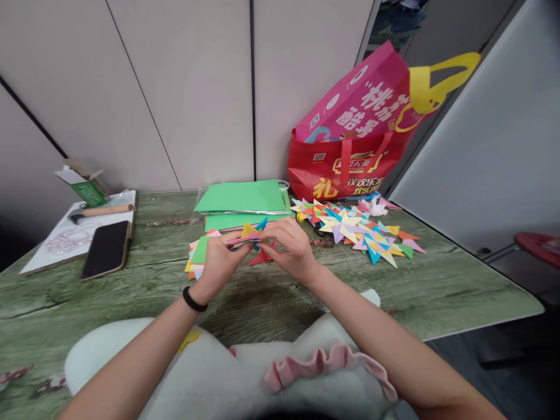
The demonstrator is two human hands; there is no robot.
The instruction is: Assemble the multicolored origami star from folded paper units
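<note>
- The left hand (215, 261) is clamped on a multicoloured folded paper piece (248, 230), held above the tabletop (157, 303) near its front edge
- The right hand (292, 248) meets it from the other side, thumb and fingers pinched on the piece's edge
- Done, by the look of it: a heap of many-pointed paper stars (343, 224) at the right, in front of the red bag (315, 169)
- In hand: the held piece shows yellow, blue and pink points and seems only partly formed, though fingers hide much of it
- Left over: small coloured papers (200, 251) beside the left hand, a red folded piece (261, 255) beyond the fingers, and green sheets (240, 196) stacked behind, apparently unfolded
</note>
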